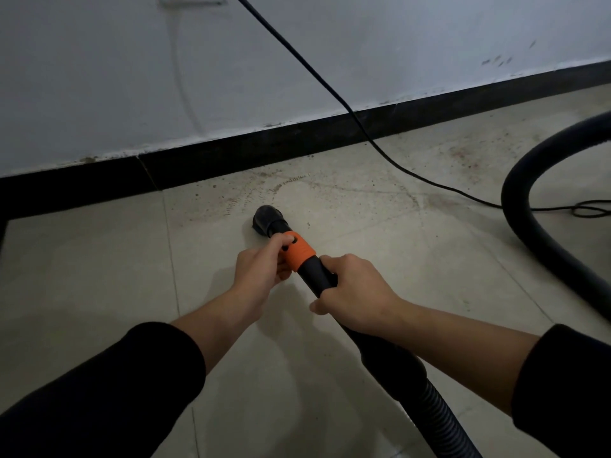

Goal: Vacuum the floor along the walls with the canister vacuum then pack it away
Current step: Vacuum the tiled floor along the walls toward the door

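Here: left grip (258, 269) pinches orange collar (300, 253) — right grip (353, 292) clasps black wand (312, 271); nozzle (266, 218) on floor (99, 276).

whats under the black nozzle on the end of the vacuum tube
The nozzle sits over pale floor tile, with dusty grit just beyond it. The patch directly beneath is covered by the nozzle.

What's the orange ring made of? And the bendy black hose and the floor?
The orange ring looks like hard plastic: smooth, matte, with moulded holes. The black hose seems flexible plastic or rubber, since it is ribbed and curves. The floor looks like glazed ceramic tile: pale squares with thin joints and a faint sheen.
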